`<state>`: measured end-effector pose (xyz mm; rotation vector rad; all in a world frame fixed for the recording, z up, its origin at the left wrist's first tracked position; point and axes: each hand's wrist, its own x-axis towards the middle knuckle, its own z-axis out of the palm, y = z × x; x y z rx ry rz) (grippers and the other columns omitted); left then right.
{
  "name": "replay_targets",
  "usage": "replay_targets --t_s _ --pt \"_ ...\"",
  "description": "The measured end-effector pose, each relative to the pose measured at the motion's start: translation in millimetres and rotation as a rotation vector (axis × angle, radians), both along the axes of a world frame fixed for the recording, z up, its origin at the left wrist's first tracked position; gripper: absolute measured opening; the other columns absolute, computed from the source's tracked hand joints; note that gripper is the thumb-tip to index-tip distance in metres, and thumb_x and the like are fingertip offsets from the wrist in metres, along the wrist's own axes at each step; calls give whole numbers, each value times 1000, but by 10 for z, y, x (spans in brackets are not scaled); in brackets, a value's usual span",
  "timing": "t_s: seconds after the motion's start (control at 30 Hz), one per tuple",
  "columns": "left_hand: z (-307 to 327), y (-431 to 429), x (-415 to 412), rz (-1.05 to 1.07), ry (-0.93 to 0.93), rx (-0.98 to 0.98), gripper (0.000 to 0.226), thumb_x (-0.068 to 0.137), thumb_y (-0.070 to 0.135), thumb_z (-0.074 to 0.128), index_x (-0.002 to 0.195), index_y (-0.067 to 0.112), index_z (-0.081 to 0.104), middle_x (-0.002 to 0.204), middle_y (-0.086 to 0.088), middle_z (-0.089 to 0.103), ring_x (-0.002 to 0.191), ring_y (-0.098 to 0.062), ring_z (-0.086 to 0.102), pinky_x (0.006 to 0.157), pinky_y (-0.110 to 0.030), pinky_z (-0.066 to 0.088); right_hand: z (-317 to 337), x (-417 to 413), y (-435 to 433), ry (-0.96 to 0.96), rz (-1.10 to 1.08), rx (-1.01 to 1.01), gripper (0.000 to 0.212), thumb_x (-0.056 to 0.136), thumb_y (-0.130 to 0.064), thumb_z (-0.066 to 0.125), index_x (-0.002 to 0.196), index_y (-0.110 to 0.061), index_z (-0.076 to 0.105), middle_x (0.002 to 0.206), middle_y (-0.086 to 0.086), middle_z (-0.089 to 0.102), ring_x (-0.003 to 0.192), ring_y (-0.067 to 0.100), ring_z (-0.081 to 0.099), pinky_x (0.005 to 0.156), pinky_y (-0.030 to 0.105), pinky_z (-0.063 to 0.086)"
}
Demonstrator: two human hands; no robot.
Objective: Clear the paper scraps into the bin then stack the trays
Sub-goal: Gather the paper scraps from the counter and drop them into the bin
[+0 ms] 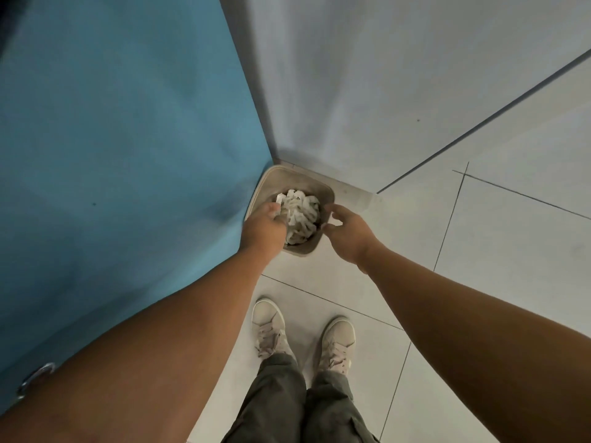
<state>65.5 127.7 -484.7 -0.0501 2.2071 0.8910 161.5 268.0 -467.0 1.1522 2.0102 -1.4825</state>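
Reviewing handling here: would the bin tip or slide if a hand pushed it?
Probably light: the bin looks small, holding only paper scraps. It likely slides easily on the smooth tiled floor. The blue panel and wall behind should stop backward tipping.

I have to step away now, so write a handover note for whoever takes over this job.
Left hand: over the small beige square plastic bin, fingers on the white paper scraps; grip unclear.
Right hand: open, empty, at the bin's right rim.
Bin: on the pale tiled floor, in the corner between the blue panel and the grey wall.
Done: a heap of scraps in the bin.
Left: stack the trays; none in view.
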Motion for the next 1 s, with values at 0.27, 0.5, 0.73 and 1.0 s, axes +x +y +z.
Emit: replay_targets --t_s 0.27,0.5,0.73,1.0 --pt "1608 144 123 -198 239 7 39 97 19 53 136 21 53 134 -3 59 123 -26 55 103 -32 42 1570 12 182 101 196 232 53 95 -29 55 145 -21 42 147 4 47 133 23 44 107 28 33" --pt "3143 140 166 -259 475 80 53 97 37 55 146 24 39 144 -2 50 131 -21 46 102 -28 36 3049 57 207 302 305 418 51 97 -32 55 145 -20 42 150 3 42 137 21 39 110 29 29" --pt "4386 -174 336 -105 668 272 51 97 33 57 145 20 44 145 3 51 133 -14 47 109 -24 32 4187 -35 -134 584 306 417 39 102 -27 45 140 -18 48 145 -1 47 133 12 42 102 16 25" --pt "5164 -1330 537 175 782 308 34 99 27 55 133 25 54 127 13 61 115 -5 57 98 -26 47 4821 -172 -965 781 480 353 33 100 -26 50 132 -19 56 138 -3 54 128 12 47 102 16 28"
